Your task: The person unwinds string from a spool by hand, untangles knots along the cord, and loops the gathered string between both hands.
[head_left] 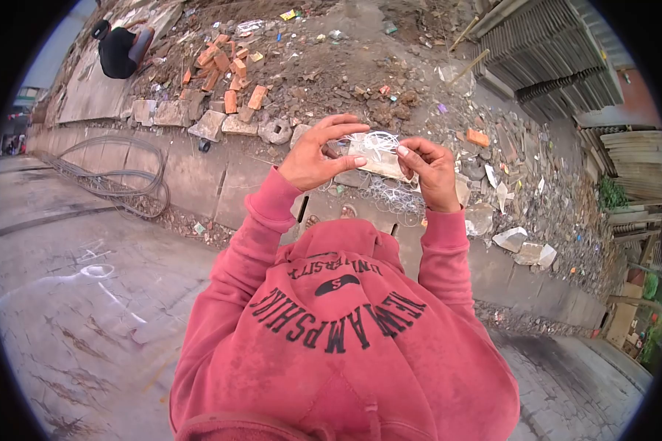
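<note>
Right hand [435,175]: thumb and fingertips pinch white string [379,142]. Left hand [312,157]: curled, thumb apart from fingers, any hold unclear.

Pinkish-red hooded sweatshirt [301,386], black arched lettering [336,340]

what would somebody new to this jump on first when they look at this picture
Probably the big red hoodie filling the lower middle, its dark lettering upside down. Next, just above it, the tangle of white strands between the wearer's hands: the right hand pinches at its edge, the left hand is curved open beside it. Then the heap of orange bricks at upper left, bright against brown rubble.
</note>
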Demonstrator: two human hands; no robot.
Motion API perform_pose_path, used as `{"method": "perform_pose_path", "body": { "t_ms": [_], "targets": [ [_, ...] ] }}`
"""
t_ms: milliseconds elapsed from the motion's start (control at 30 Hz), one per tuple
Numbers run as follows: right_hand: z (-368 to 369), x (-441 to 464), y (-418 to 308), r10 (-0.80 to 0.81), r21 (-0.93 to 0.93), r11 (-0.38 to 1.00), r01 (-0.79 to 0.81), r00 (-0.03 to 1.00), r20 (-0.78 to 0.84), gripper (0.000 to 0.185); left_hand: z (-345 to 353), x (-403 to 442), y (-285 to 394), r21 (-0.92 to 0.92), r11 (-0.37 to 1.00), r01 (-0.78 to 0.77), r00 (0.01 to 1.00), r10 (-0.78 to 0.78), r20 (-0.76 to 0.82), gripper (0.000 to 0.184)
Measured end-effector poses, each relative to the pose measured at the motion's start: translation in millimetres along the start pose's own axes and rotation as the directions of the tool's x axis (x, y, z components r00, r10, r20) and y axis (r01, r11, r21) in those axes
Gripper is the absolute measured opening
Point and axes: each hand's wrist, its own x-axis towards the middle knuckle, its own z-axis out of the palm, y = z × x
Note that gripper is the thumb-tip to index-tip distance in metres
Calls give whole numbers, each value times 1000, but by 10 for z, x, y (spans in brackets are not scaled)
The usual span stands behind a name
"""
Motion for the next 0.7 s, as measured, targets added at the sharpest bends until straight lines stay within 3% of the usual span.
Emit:
{"method": "perform_pose_path", "body": {
  "t_ms": [33,100,233,300,333,367,400,433,500,567,633,700],
  "targets": [
    [-6,15,7,1,1,1000,-1,1000,3,17,47,26,-39,1,1000,2,1000,-2,-3,44],
    [-39,29,29,-10,57,998,8,999,35,16,125,69,-146,34,989,-145,989,146,-16,29],
    [-81,52,59,20,21,1000,-20,1000,7,15,205,107,-207,-74,993,-89,994,84,-67,17],
    [35,92,82,-190,-249,960,130,953,-236,10,223,129,-292,-254,967,-10,999,-1,-44,18],
    [68,97,45,-191,-247,960,130,952,-239,10,233,137,-315,-252,968,-9,999,-1,-41,18],
    [96,68,-16,-439,-517,819,249,852,-286,10,250,126,-333,-337,936,104,992,-121,-30,18],
    [130,32,-83,-663,-750,593,293,706,-249,11,270,117,-334,-419,883,213,971,-238,-8,17],
    [161,-11,-125,-662,-750,594,291,706,-251,11,284,126,-291,-419,882,215,971,-239,-6,17],
    [229,-127,-148,-504,-555,768,321,837,-214,12,317,116,-207,-450,865,220,971,-239,15,15],
    [236,-121,-111,-465,-542,780,311,869,-171,12,353,128,-231,-456,858,236,968,-248,33,16],
    [234,-107,-23,-277,-430,882,191,950,-147,14,396,137,-240,-466,850,247,966,-254,47,17],
    [239,-89,77,-260,-440,882,166,952,-163,16,413,147,-231,-392,893,220,973,-232,16,17]
  ]
}}
